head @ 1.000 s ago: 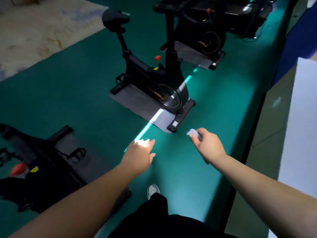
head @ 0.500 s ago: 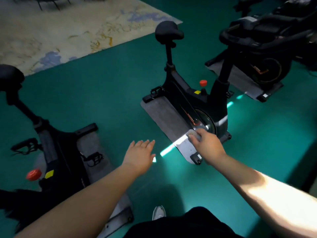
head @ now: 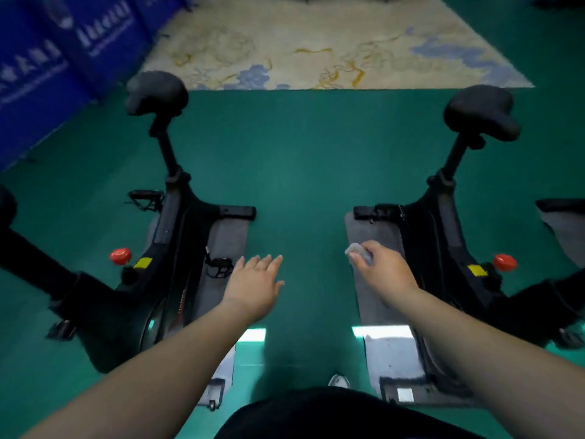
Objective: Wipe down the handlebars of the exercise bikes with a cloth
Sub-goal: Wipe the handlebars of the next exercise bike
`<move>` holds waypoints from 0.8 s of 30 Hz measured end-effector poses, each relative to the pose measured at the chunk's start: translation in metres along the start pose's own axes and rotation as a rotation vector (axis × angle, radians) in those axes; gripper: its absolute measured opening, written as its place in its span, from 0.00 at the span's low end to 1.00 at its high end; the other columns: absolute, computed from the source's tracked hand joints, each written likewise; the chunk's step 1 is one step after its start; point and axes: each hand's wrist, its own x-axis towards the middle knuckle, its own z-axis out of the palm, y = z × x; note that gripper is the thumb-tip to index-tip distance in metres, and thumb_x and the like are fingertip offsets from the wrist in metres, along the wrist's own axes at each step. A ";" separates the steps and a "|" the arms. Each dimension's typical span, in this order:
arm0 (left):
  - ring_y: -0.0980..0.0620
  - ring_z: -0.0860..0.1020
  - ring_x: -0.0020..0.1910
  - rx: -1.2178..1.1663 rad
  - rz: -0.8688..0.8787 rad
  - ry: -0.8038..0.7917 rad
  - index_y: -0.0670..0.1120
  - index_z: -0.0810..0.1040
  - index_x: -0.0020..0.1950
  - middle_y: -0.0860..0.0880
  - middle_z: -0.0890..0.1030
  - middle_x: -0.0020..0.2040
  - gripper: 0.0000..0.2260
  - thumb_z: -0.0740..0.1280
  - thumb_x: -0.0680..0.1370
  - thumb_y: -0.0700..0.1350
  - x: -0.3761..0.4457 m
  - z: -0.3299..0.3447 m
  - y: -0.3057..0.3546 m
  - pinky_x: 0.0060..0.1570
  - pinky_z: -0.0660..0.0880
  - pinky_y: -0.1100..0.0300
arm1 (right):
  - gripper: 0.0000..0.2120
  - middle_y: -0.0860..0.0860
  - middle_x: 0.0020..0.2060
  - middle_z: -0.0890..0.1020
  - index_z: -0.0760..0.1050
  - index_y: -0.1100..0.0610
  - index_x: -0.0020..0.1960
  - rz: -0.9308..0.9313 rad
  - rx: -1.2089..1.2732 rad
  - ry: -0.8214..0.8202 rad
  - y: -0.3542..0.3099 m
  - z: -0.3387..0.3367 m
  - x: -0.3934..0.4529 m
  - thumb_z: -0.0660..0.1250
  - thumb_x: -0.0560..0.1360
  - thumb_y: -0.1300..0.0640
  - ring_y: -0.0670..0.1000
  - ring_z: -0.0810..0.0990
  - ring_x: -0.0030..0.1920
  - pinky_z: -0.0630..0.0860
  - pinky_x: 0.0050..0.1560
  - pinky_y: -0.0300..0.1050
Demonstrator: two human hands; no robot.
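blue banner point(head: 47, 58) | white print | blurred, unreadable

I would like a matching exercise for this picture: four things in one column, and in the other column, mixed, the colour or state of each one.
Things:
1. left hand
2. right hand
3. knob on the left bike
4. saddle of the right bike

States:
a. black
b. holds a small pale cloth
c. red
d. fingers straight, holds nothing

Pairs: 1-d, 2-b, 3-c, 4-a
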 end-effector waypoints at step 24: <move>0.48 0.59 0.75 -0.208 -0.760 0.064 0.52 0.52 0.78 0.50 0.61 0.77 0.25 0.51 0.82 0.56 0.018 -0.017 -0.163 0.74 0.52 0.48 | 0.11 0.47 0.36 0.79 0.74 0.49 0.49 -0.610 -0.037 -0.458 -0.245 0.092 0.196 0.61 0.77 0.43 0.49 0.78 0.35 0.76 0.36 0.50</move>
